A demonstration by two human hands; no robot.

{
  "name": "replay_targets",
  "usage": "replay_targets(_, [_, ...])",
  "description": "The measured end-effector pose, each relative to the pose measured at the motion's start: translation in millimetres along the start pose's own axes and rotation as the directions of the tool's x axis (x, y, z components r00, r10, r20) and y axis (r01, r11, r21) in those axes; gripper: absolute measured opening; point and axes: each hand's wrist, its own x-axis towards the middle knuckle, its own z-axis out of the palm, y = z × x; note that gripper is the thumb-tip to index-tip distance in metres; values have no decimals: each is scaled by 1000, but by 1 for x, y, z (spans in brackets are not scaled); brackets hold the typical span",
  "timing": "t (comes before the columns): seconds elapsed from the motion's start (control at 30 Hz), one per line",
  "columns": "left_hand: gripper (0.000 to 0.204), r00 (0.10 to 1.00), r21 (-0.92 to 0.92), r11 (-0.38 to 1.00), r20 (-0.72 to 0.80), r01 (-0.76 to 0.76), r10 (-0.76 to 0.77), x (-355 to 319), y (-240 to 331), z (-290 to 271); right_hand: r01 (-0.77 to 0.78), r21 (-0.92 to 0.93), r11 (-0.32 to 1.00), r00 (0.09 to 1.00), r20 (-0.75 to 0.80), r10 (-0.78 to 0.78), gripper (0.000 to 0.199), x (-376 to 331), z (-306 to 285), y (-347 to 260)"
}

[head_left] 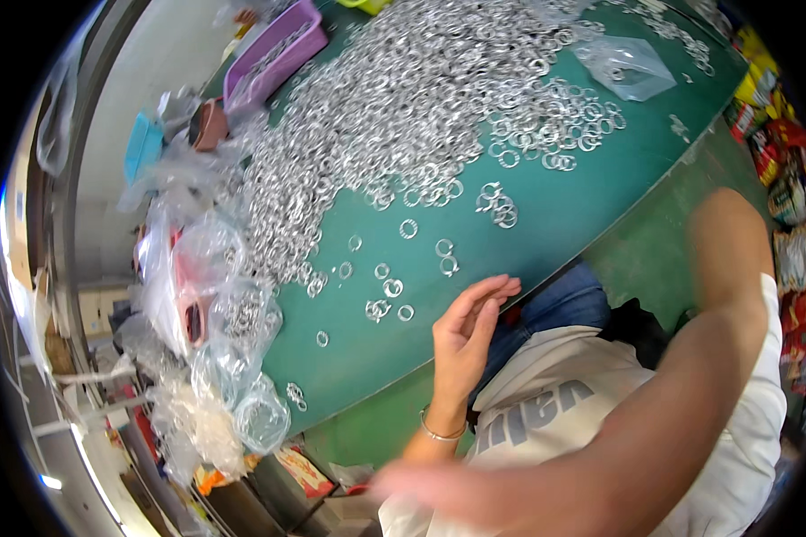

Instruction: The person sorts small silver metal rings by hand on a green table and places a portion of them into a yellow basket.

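Observation:
My left hand (466, 333), with a bracelet (443, 437) at its wrist, is held over the near edge of the green table (528, 228). Its fingers are loosely bent and the thumb stands apart, with nothing visible between them. Nearest to it lie a few loose silver-coloured rings (449, 265). Beyond them a large heap of similar rings (394, 98) covers the far part of the tabletop. My right arm is bent back across my body, close to the camera. Its hand (439, 488) is smeared by motion, so its fingers cannot be made out.
A purple bin (276, 55) of rings stands at the far left. Clear plastic bags (242, 336) crowd the table's left side. Another clear bag (631, 70) lies at the far right. Colourful packages (784, 192) line the right edge of the view. Cartons (304, 472) stand below the table.

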Motion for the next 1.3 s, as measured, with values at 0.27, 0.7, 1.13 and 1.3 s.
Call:
replay_targets(0.27, [26, 999, 30, 999, 43, -12, 11, 9, -3, -2, 87, -11, 996, 994, 68, -86, 40, -9, -14, 15])
replay_targets(0.7, [54, 905, 953, 147, 192, -265, 380, 162, 0, -49, -646, -407, 646, 666, 113, 737, 54, -94, 49, 211])
replay_targets(1.13, [37, 891, 986, 84, 90, -141, 444, 138, -6, -94, -606, -324, 726, 750, 73, 658, 60, -100, 128, 193])
replay_targets(1.3, [28, 894, 973, 214, -15, -91, 448, 113, -8, -112, -522, -270, 809, 821, 98, 562, 43, -89, 143, 188])
